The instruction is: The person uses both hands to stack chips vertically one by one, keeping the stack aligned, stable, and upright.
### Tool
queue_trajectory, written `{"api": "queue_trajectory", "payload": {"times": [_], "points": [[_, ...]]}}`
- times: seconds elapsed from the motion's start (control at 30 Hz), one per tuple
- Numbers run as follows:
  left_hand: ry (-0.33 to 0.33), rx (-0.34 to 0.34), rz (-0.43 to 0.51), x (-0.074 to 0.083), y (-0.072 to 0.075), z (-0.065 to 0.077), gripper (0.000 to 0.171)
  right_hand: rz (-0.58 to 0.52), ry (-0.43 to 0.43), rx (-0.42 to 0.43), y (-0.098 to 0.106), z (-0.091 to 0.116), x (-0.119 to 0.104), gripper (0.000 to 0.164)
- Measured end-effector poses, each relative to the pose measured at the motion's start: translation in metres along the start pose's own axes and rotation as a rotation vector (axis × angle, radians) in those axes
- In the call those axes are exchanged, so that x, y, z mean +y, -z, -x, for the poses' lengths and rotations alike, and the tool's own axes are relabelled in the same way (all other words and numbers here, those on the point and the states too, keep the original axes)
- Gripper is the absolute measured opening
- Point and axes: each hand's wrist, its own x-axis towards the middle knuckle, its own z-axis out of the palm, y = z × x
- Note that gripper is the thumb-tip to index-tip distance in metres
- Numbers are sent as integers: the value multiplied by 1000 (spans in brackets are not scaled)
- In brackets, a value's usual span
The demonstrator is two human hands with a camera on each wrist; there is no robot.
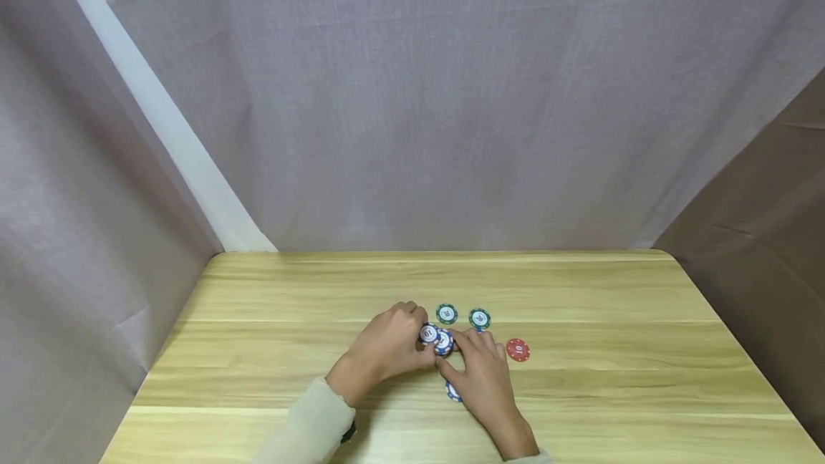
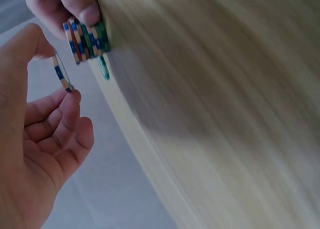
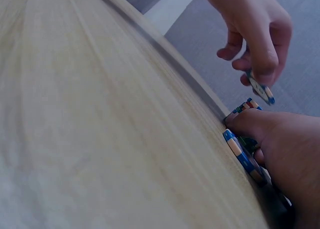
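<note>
My left hand (image 1: pixel 389 342) pinches a single blue-and-white poker chip (image 1: pixel 429 334) marked 10 between thumb and fingertips. In the left wrist view this chip (image 2: pixel 61 71) is tilted and apart from the stack, with a gap between them. On the table, a short stack of poker chips (image 1: pixel 445 342) has a blue-and-white one on top; blue, red and green edges show in the stack (image 2: pixel 85 41) from the side. Thumb and fingers of my right hand (image 1: pixel 483 378) grip the stack's sides. A loose blue-and-white chip (image 1: pixel 454 392) lies partly hidden under that hand.
Two green chips (image 1: pixel 447 313) lie flat just beyond the stack, and a red chip (image 1: pixel 518 349) marked 10 lies right of my right hand. A blue edge peeks out by the right fingertips. Grey curtains (image 1: pixel 412 106) hang behind the wooden table (image 1: pixel 258 349).
</note>
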Motion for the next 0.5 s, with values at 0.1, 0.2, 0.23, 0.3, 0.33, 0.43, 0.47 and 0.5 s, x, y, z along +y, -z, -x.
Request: {"api": "queue_trajectory", "payload": {"times": [0.1, 0.2, 0.23, 0.3, 0.33, 0.43, 0.47, 0.5], "points": [[-5, -22, -14, 7, -2, -3, 28, 3, 2, 3, 1, 1, 1, 51], [-6, -38, -23, 11, -4, -6, 27, -1, 2, 1, 1, 1, 1, 51], [-6, -44, -26, 12, -4, -7, 27, -4, 2, 1, 2, 1, 1, 51], [-3, -65, -28, 14, -5, -8, 27, -7, 3, 0, 2, 1, 0, 51], [1, -77, -26, 15, -6, -8, 27, -8, 3, -2, 2, 1, 0, 51], [7, -105, -31, 16, -8, -8, 29, -6, 3, -4, 2, 1, 1, 50], [7, -107, -34, 17, -9, -8, 30, -6, 4, -6, 2, 2, 1, 50], [5, -106, -38, 17, -10, -8, 30, -5, 3, -6, 2, 2, 2, 50]]}}
